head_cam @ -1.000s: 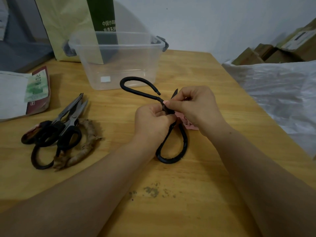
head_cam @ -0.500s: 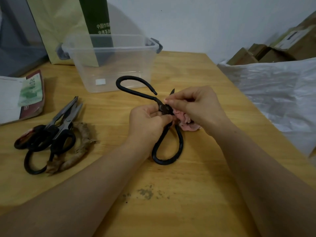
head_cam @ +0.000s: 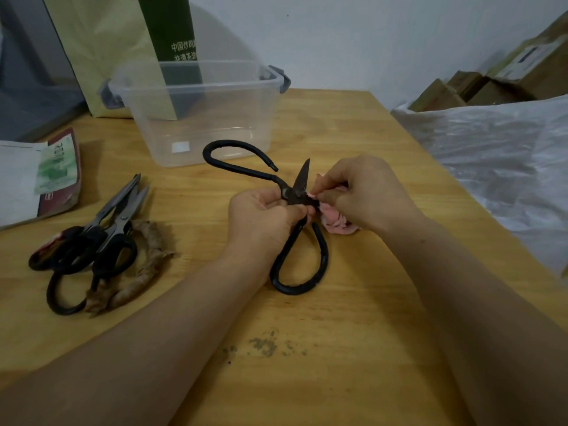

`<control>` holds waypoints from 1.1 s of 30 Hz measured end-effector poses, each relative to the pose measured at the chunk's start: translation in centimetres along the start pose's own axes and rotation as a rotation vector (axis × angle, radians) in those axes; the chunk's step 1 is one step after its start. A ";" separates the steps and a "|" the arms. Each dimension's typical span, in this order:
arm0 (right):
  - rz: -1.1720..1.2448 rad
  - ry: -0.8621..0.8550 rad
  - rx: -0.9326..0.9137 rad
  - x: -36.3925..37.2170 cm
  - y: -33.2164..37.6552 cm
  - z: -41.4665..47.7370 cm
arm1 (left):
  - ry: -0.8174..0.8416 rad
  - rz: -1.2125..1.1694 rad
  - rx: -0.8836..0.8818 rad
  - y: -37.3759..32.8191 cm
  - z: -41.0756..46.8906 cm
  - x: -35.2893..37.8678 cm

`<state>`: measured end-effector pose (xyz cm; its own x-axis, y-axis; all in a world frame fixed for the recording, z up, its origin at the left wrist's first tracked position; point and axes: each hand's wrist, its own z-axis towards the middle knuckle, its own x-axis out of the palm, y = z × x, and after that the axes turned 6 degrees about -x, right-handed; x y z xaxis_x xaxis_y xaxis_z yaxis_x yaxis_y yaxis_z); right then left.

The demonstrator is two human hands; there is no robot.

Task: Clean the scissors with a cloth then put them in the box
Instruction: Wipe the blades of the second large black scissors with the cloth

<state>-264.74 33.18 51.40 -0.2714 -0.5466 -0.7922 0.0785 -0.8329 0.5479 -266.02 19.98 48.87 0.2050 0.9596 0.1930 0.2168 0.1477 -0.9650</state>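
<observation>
Wooden desk [head_cam: 368,302]: left grip [head_cam: 261,219] clamps scissors [head_cam: 295,192] at pivot, right grip [head_cam: 368,195] pinches cloth [head_cam: 335,221] on blade; box [head_cam: 199,118] just beyond

1. Indoor light, soft and rather dim; no hard glare anywhere.
2. Shadows fall rightward: a grey rounded one on the wall [head_cam: 338,41] beside the paper bag [head_cam: 107,50], a faint one right of the packet [head_cam: 58,176] on the worktop [head_cam: 353,333]. Light from the left.
3. Faint sheen on the clear box [head_cam: 233,118] and the white plastic sheet [head_cam: 507,155].
4. Wide-angle bowing at the edges; whole frame slightly soft, bag print smeared.
</observation>
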 end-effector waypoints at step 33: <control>0.315 -0.200 0.195 2.3 0.8 1.3 | -0.023 0.094 0.055 0.3 0.2 0.2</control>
<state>-266.54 31.34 50.35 -0.4453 -0.7282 -0.5210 0.0089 -0.5854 0.8107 -266.07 20.27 48.56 0.2003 0.9748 0.0977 0.1449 0.0692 -0.9870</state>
